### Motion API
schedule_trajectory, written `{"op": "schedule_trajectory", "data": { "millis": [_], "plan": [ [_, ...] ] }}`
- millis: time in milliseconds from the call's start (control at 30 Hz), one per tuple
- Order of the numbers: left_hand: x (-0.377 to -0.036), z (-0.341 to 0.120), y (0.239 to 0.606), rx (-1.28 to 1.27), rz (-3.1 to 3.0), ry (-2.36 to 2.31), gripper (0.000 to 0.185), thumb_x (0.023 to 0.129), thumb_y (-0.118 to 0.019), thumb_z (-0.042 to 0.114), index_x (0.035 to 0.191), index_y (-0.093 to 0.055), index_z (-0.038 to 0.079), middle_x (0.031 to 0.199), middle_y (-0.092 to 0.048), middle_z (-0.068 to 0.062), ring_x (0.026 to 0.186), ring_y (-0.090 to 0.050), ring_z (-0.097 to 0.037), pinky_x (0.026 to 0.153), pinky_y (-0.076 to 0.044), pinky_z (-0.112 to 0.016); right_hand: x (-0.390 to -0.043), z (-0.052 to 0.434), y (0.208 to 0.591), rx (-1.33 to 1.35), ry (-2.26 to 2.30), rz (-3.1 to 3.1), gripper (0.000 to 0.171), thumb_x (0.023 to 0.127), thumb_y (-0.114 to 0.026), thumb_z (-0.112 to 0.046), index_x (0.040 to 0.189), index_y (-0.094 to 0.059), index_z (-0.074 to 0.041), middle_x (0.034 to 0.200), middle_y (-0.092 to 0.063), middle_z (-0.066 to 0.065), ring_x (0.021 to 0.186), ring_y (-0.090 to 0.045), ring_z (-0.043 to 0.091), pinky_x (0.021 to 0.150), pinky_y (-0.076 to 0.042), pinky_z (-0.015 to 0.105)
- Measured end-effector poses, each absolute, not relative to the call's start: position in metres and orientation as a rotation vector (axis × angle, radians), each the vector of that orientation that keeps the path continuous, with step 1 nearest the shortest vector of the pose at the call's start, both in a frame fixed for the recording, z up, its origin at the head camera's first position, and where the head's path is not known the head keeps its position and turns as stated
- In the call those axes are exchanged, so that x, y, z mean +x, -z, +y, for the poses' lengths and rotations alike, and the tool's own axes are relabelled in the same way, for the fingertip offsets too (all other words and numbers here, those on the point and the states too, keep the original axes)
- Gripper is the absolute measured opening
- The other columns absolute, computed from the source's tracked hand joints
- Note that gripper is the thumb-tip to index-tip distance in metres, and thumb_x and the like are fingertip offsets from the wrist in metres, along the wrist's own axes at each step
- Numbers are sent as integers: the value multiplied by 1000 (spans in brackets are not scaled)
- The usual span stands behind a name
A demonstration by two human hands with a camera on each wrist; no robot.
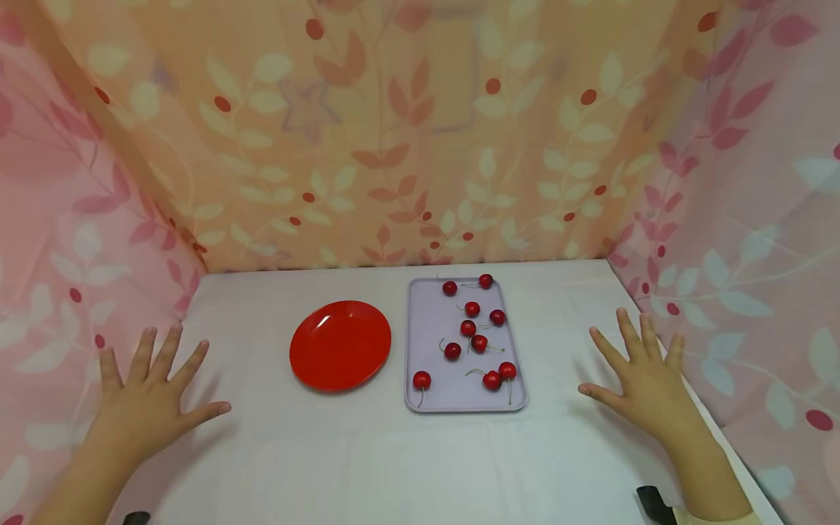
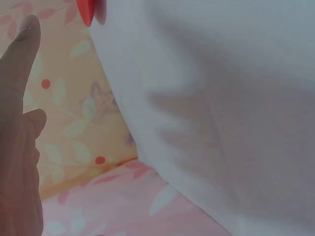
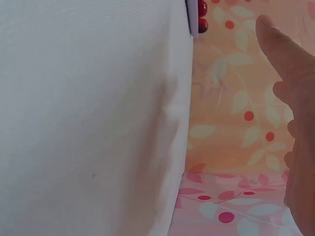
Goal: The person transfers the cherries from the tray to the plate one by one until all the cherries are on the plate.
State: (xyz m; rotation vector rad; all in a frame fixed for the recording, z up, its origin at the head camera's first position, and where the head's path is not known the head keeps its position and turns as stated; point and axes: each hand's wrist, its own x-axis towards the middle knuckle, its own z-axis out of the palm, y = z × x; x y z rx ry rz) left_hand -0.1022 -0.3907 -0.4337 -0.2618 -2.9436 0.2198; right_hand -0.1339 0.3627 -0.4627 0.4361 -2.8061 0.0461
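Note:
My left hand (image 1: pixel 146 401) is spread over the left side of the white table, fingers straight and holding nothing. On the right, my right hand (image 1: pixel 646 386) also hovers with its fingers spread, nothing in it. Between the hands lie a round red plate (image 1: pixel 340 346), nearer the left hand, and a pale purple tray (image 1: pixel 426 313) to its right. Several red cherries with stems lie on the tray, among them one cherry (image 1: pixel 422 380) at its front left and another (image 1: pixel 485 281) at its back edge. The left wrist view catches the edge of the red plate (image 2: pixel 86 10).
A white cloth (image 1: pixel 315 459) covers the table. Floral curtains (image 1: pixel 407 146) rise behind it and along both sides, close to each hand. Dark straps (image 1: pixel 655 504) show near the wrists at the bottom of the head view.

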Motion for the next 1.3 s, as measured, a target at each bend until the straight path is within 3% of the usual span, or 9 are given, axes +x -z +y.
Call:
{"op": "schedule_trajectory", "data": {
  "millis": [300,500,833,1033,1300],
  "plan": [
    [-107,-384,432,-274,-2944,-145,112,79,-60,85,166,-15,29,171,8,-17,154,27,-34,107,32,-68,-136,358,466,523,-44,-2714,97,78,-76,-67,158,-41,-26,172,-11,12,158,8,39,112,17,76],
    [-114,-380,438,-282,-2945,-97,113,79,-60,84,166,-12,30,171,13,-13,154,27,-34,108,31,-69,-139,357,466,559,-79,-2679,92,78,-79,-62,155,-45,-25,171,-17,14,159,4,38,115,13,75],
    [-125,-369,442,-288,-2956,37,111,82,-62,80,166,-16,24,171,3,-20,154,28,-35,108,33,-67,-146,351,463,603,-125,-2637,89,76,-81,-57,153,-49,-25,169,-24,16,158,-7,42,119,9,73],
    [-125,-362,448,-318,-2953,194,109,85,-67,71,166,-15,20,171,-1,-23,155,16,-45,110,29,-69,-145,348,464,607,-175,-2629,87,75,-84,-53,150,-53,-22,168,-26,17,157,-12,42,119,7,73],
    [-132,-355,449,-343,-2936,369,108,88,-70,63,166,-13,15,170,-2,-26,155,15,-46,111,27,-70,-150,342,465,631,-219,-2604,86,75,-84,-53,149,-54,-22,167,-29,16,156,-18,43,121,5,71]
  ]
}}
